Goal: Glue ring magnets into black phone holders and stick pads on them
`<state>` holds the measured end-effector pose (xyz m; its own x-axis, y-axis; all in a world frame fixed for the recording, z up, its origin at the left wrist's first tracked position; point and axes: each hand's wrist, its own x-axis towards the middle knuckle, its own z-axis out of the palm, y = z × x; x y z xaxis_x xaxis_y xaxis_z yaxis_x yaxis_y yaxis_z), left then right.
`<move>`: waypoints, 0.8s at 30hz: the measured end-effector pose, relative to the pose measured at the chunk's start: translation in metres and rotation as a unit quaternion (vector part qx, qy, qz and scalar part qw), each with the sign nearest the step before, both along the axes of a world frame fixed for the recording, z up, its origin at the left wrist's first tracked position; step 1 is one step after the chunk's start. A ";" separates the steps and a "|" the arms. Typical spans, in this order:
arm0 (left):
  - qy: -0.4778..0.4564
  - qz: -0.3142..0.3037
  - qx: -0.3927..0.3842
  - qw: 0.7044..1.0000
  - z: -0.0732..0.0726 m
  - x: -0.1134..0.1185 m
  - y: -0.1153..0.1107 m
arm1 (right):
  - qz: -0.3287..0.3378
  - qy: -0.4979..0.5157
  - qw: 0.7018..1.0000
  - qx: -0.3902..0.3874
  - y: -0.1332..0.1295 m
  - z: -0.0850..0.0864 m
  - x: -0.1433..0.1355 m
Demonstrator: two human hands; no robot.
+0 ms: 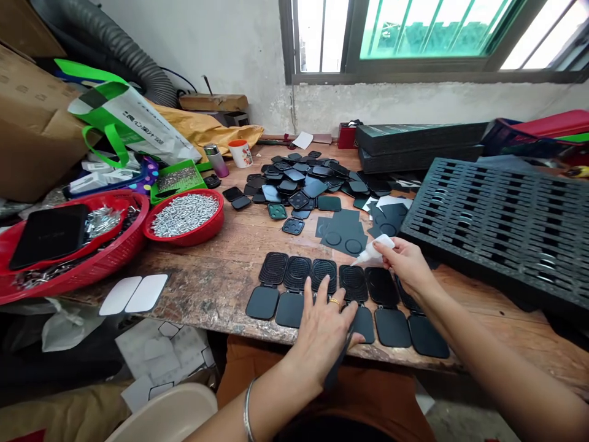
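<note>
My right hand (407,264) is closed around a small white squeeze bottle (378,248) with a narrow nozzle. The nozzle points down to the left, its tip at the upper edge of a black hinged square case (353,283). Several such cases lie unfolded in a row along the table's front edge, ridged halves at the back and smooth halves in front. Over the smooth halves my left hand (324,322) rests with fingers spread, covering part of the row. Something dark shows below its palm; I cannot make out what it is.
Behind the row lie dark cut sheets (343,230) and a heap of black cases (304,178). A slotted black foam block (488,227) stands at right. At left are a red basket of metal pins (221,215), a larger red basket (138,227) and two white pads (147,293).
</note>
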<state>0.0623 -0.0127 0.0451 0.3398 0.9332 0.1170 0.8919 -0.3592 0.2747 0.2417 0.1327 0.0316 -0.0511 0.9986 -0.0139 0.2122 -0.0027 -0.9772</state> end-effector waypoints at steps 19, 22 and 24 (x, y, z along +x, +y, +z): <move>0.053 -0.013 -0.010 0.998 0.005 0.002 0.005 | 0.130 -0.288 0.936 0.155 -0.033 0.035 -0.006; 0.054 -0.014 -0.010 0.998 0.004 0.002 0.005 | 0.123 -0.267 0.940 0.176 -0.035 0.032 -0.022; 0.055 -0.014 -0.010 0.998 0.004 0.002 0.005 | 0.110 -0.266 0.937 0.197 -0.032 0.029 -0.031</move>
<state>0.0639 -0.0077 0.0494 0.3754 0.9249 0.0598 0.9067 -0.3799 0.1835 0.2104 0.1002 0.0603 -0.3466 0.8979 0.2712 0.6236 0.4366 -0.6484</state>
